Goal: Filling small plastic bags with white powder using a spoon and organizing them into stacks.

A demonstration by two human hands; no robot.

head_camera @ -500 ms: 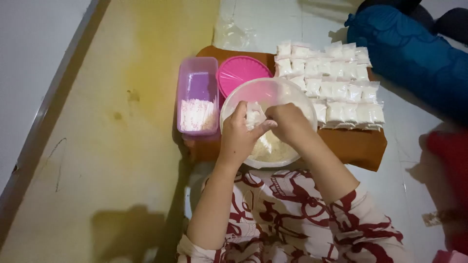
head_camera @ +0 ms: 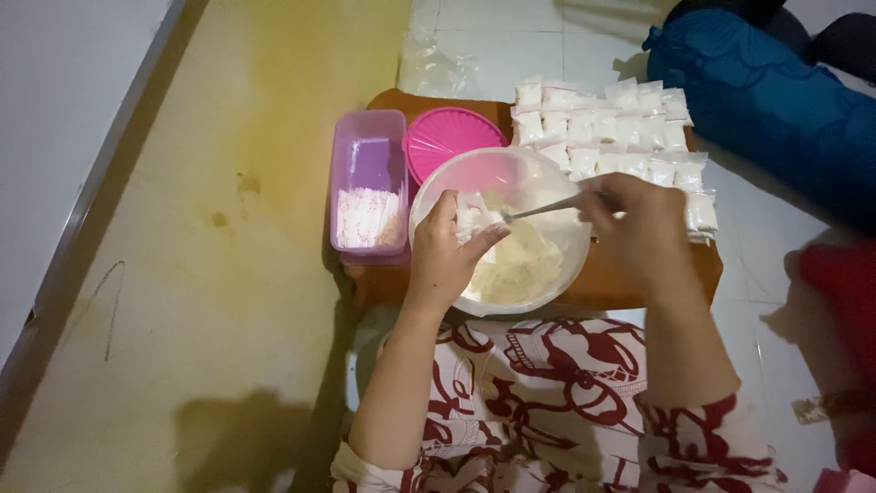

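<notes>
My left hand (head_camera: 449, 248) pinches a small clear plastic bag (head_camera: 473, 217) of white powder over a clear round bowl (head_camera: 438, 187). The bowl holds a heap of pale powder (head_camera: 518, 267). My right hand (head_camera: 639, 224) grips a metal spoon (head_camera: 543, 209) by its handle, with the spoon's tip pointing left at the mouth of the bag. Behind and to the right of the bowl, several filled white packets (head_camera: 607, 132) lie in rows on an orange low table (head_camera: 630, 283); my right hand covers some of them.
A purple rectangular container (head_camera: 369, 178) with white strips inside stands left of the bowl, a pink round lid (head_camera: 447, 135) behind it. Loose clear plastic (head_camera: 433, 66) lies on the white floor tiles. A blue bolster (head_camera: 766, 96) lies at the back right, a red thing (head_camera: 844, 292) at the right edge.
My right hand has drawn back to the right from the bag, and the spoon now shows between hand and bag. The left hand and bag have stayed put.
</notes>
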